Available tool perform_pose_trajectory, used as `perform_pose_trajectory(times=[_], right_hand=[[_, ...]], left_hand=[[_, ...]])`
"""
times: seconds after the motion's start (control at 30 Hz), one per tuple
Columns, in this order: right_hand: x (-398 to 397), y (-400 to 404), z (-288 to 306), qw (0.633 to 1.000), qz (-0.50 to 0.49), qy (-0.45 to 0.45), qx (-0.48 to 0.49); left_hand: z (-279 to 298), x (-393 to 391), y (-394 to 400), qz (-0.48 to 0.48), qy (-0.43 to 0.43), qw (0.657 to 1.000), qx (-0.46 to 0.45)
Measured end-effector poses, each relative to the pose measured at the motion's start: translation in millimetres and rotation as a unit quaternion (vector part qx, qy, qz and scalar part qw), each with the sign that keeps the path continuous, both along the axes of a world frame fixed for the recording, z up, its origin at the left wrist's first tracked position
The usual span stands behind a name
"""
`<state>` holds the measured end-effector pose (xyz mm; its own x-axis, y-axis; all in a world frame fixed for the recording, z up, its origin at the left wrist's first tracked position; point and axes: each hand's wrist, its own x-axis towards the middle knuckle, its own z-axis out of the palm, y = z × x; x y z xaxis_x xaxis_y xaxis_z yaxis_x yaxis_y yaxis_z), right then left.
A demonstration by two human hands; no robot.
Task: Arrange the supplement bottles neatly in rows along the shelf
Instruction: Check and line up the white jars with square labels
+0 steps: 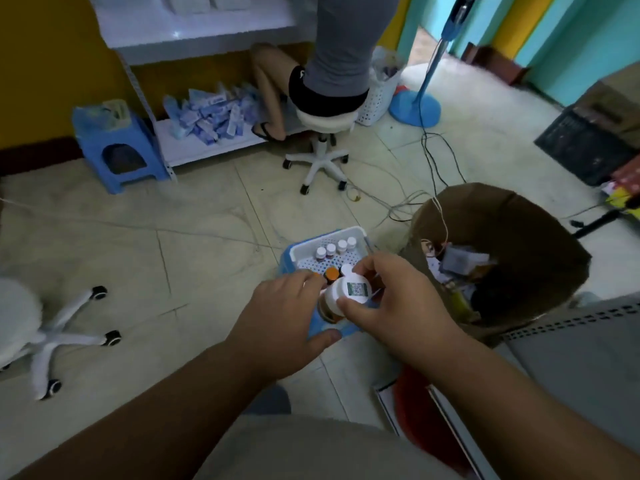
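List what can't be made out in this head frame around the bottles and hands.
- Held bottle: label text too small and blurred; body hidden by left hand and right hand.
- Basket: near half hidden by both hands, so the bottle count is unknown.
- Small bottles: only caps show.
- Box: contents dark and jumbled.
- Shelf: cut off by top edge.

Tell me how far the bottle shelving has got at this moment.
Early. No bottles stand on the visible shelf. Both the left hand and right hand grip a white-capped bottle over the basket; four small bottles remain in it.
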<state>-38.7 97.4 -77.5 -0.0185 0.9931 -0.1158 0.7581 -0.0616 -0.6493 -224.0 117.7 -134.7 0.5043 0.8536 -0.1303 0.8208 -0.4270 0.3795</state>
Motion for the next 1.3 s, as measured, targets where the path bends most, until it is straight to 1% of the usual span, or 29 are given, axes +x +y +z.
perform_pose_trajectory(times=[0.1, 0.2, 0.3, 0.4, 0.47, 0.57, 0.63, 0.73, 0.87, 0.97, 1.07, 1.2, 1.3], right_hand=[[9, 62, -29, 0.996, -0.077, -0.029, -0.018], [22, 106, -64, 0.987, -0.145, -0.046, -0.043], [40, 142, -113, 0.980, -0.173, -0.072, -0.061], [60, 174, -176, 0.973, -0.188, -0.109, -0.075], [71, 193, -220, 0.971, -0.180, -0.134, -0.078], [81, 212, -282, 0.974, -0.122, -0.168, -0.095], [82, 219, -313, 0.971, -0.085, -0.191, -0.120], [83, 219, -345, 0.961, -0.053, -0.230, -0.146], [86, 217, -368, 0.948, -0.029, -0.270, -0.167], [86, 217, -363, 0.945, -0.020, -0.273, -0.178], [82, 213, -321, 0.956, -0.025, -0.241, -0.168], [63, 189, -216, 0.980, -0.063, -0.171, -0.078], [44, 156, -128, 0.981, -0.117, -0.155, -0.019]], left_hand=[[-21, 13, 86, -0.072, 0.021, 0.997, -0.007], [-52, 32, 145, -0.127, 0.023, 0.991, -0.032], [-98, 50, 187, -0.133, 0.025, 0.989, -0.052], [-150, 66, 213, -0.124, 0.022, 0.989, -0.074], [-185, 74, 222, -0.105, 0.017, 0.989, -0.100], [-231, 87, 227, -0.076, 0.009, 0.988, -0.132], [-254, 93, 228, -0.067, -0.004, 0.987, -0.145], [-279, 95, 222, -0.068, -0.015, 0.987, -0.144], [-290, 93, 218, -0.062, -0.022, 0.988, -0.138], [-283, 91, 220, -0.067, -0.030, 0.990, -0.124], [-253, 88, 222, -0.072, -0.031, 0.990, -0.116], [-178, 76, 218, -0.105, -0.027, 0.990, -0.092], [-114, 69, 210, -0.134, -0.028, 0.989, -0.048]])
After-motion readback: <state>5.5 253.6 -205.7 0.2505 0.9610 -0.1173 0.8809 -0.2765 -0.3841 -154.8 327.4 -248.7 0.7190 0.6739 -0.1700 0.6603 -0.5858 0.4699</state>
